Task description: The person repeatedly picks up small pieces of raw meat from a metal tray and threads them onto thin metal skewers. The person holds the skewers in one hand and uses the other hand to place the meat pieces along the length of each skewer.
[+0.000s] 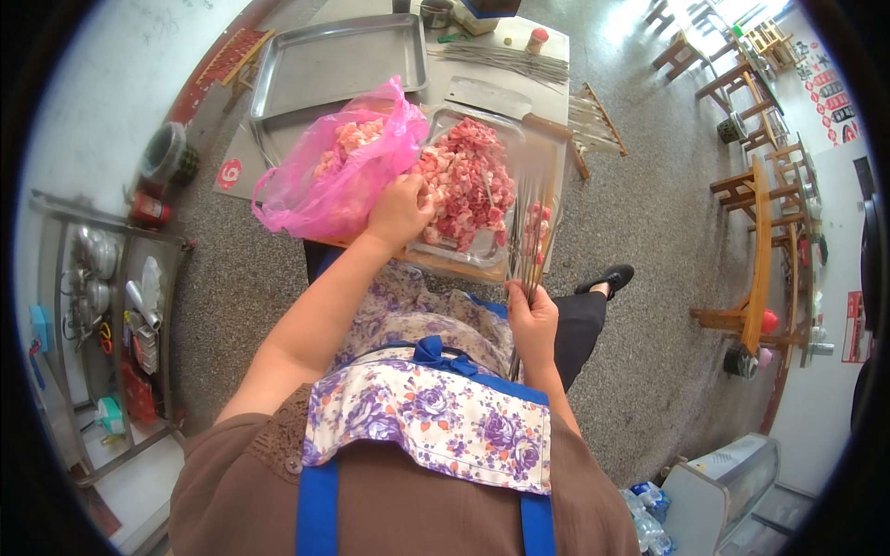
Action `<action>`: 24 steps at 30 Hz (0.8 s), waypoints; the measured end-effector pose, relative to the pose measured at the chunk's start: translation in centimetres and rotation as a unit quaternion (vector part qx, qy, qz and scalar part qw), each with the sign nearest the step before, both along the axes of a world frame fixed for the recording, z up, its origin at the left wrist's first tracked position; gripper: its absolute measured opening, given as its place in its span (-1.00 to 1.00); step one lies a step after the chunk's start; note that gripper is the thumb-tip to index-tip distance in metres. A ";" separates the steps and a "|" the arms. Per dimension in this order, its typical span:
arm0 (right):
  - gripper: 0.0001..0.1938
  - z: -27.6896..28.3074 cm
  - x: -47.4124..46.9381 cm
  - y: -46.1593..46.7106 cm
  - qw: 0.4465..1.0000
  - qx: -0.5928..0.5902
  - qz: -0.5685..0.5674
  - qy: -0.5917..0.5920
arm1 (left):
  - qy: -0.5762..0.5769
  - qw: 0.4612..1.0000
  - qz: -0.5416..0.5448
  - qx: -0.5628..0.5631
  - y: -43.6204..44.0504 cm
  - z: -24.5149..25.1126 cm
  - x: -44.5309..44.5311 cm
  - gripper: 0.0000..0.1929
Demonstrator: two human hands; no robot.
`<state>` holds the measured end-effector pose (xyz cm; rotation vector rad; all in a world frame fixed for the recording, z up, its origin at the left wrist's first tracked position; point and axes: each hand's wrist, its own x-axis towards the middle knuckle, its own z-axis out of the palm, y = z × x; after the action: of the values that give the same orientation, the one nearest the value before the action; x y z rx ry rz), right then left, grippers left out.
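Observation:
My left hand [402, 210] reaches over the near left edge of a clear-lined metal tray [480, 258], its curled fingertips at the pale meat pieces. Whether they pinch one is hidden. Cut raw meat [473, 181], red and pale pink, is heaped in the tray. Beside that arm a pink plastic bag [327, 201] lies open with pale diced meat [358, 135] inside. My right hand [532, 316] grips a bundle of thin metal skewers [526, 243], points away from me. Several meat pieces [537, 226] show among the skewers' far parts, beside the tray.
An empty metal baking tray [341, 62] lies at the table's far left. Behind the meat rests a cleaver [490, 97] with a wooden handle. More skewers [507, 62] and a red-capped shaker [537, 40] are farther back. A metal shelf rack [125, 333] stands left; wooden benches [758, 257] stand right.

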<state>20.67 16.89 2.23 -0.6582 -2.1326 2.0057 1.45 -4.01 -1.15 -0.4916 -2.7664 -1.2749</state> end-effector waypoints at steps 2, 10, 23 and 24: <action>-0.90 0.3 0.0 -0.1 1.000 0.003 0.002 -0.005 | -0.033 0.999 -0.006 0.012 0.0 0.6 0.4 -0.86; -0.90 0.1 -0.1 -0.5 1.000 0.001 0.011 -0.003 | 0.073 0.994 -0.076 0.023 -0.1 -1.8 -1.0 -0.85; -0.90 0.3 0.2 -0.3 1.000 0.022 0.014 -0.003 | 0.029 0.994 -0.054 0.090 -0.3 -0.2 0.3 -0.78; -0.90 0.3 0.2 -0.3 1.000 0.019 0.013 -0.006 | 0.034 0.993 -0.040 0.103 -0.4 -0.1 1.0 -0.78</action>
<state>20.87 16.58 2.53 -0.6424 -2.1930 1.9730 2.50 -4.42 -1.21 -0.6209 -2.5453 -1.5099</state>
